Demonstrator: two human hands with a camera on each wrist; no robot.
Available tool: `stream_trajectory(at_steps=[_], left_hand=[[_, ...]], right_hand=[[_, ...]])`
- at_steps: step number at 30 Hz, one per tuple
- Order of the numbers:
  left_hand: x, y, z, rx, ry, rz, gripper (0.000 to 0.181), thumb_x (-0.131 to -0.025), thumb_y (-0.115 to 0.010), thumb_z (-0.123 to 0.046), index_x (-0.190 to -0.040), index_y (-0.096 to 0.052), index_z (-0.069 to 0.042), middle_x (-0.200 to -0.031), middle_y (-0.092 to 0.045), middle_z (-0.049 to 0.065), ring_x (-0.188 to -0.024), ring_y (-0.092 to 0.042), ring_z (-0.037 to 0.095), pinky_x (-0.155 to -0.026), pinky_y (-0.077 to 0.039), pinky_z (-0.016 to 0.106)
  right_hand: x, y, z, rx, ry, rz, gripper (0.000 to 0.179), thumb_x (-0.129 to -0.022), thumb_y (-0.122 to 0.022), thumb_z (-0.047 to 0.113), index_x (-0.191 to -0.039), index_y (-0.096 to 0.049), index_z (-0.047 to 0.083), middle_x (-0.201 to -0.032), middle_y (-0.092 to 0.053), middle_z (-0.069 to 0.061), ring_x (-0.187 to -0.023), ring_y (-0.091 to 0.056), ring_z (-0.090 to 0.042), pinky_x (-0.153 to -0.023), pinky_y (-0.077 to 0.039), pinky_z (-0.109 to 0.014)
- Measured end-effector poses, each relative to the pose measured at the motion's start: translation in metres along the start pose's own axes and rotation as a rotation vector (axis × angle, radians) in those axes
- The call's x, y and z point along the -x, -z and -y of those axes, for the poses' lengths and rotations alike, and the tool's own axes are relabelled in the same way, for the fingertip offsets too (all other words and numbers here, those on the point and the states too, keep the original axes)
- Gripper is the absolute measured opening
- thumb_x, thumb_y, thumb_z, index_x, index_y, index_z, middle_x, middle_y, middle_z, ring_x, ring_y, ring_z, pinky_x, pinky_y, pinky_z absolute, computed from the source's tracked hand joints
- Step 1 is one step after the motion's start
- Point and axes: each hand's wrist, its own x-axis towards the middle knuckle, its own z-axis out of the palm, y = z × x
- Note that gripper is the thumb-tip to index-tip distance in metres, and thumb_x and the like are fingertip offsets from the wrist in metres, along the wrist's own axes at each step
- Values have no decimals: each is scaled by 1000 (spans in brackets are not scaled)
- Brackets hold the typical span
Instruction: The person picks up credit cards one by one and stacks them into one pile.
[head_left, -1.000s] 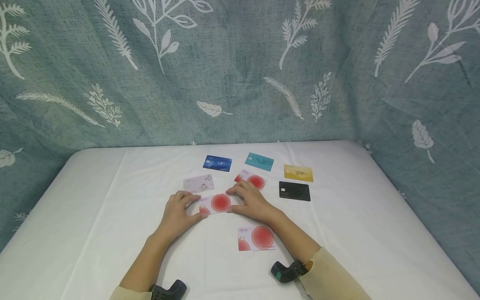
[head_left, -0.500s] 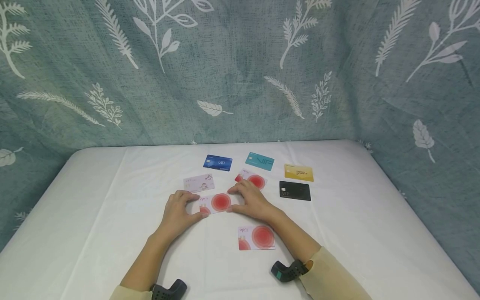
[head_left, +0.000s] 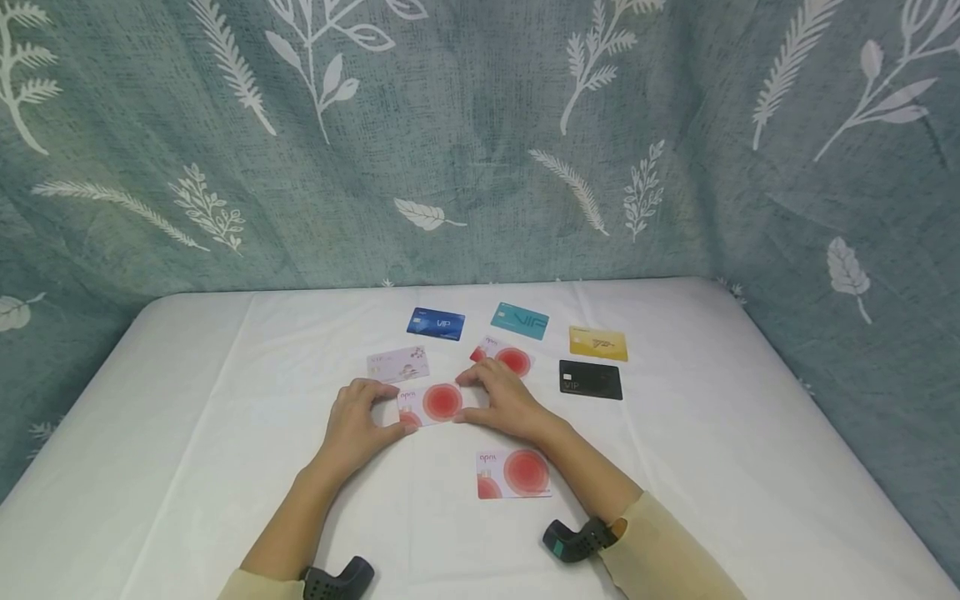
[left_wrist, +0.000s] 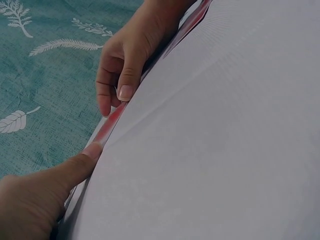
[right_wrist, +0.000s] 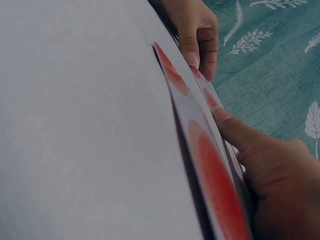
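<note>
A pale pink card with red circles (head_left: 442, 402) lies in the middle of the white table, lettered at its upper left. My left hand (head_left: 362, 423) holds its left end, thumb at the lower corner and index finger at the upper one. At the opposite end, my right hand (head_left: 504, 402) grips the corners the same way. In the left wrist view the card (left_wrist: 111, 126) shows edge-on as a thin red strip between both hands. A matching card (head_left: 513, 475) lies nearer the front, and another red-circled card (head_left: 514, 362) is partly covered by the right hand's fingers.
Around the hands lie a lilac card (head_left: 397, 364), a blue card (head_left: 436, 324), a teal card (head_left: 520, 321), a yellow card (head_left: 597, 343) and a black card (head_left: 590, 380). Behind the table (head_left: 187, 400) hangs a green leaf-patterned cloth (head_left: 480, 150).
</note>
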Motion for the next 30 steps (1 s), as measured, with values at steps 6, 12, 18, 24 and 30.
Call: stream_trajectory(at_steps=[6, 12, 18, 24, 30], left_hand=[[0, 1, -1, 22, -9, -12, 54, -72, -81, -28, -117, -60, -6, -118, -54, 12, -109, -43, 28, -94, -35, 45], [0, 1, -1, 25, -15, -22, 56, -71, -82, -27, -117, -59, -6, -118, -54, 12, -108, -44, 28, -93, -35, 44], [0, 0, -1, 34, -16, -31, 56, -71, -82, -25, -118, -58, -7, -117, -55, 11, -109, -45, 28, -94, -35, 45], [1, 1, -1, 50, -12, -31, 56, -71, -82, -24, -118, -57, -8, -114, -57, 10, -108, -47, 27, -96, -35, 46], [0, 0, -1, 67, 19, -30, 58, -70, -83, -24, -119, -56, -9, -104, -62, 6, -99, -50, 23, -91, -36, 43]], right_hand=[[0, 1, 1, -11, -1, -14, 49, -75, -78, 29, -115, -57, 12, -108, -57, -3, -106, -50, -18, -96, -41, -39], [0, 0, 1, -39, 6, -37, 49, -74, -80, 28, -115, -58, 12, -101, -57, 2, -99, -50, -14, -91, -43, -34], [2, 1, 2, -103, -4, -56, 49, -72, -82, 24, -114, -59, 13, -95, -58, 5, -90, -49, -11, -83, -44, -28], [3, 1, 3, -110, -2, -67, 49, -71, -82, 23, -113, -59, 13, -95, -59, 5, -88, -49, -11, -81, -43, -26], [2, 1, 4, -142, 7, -70, 48, -71, -83, 21, -112, -59, 11, -92, -59, 4, -84, -49, -12, -77, -43, -23]])
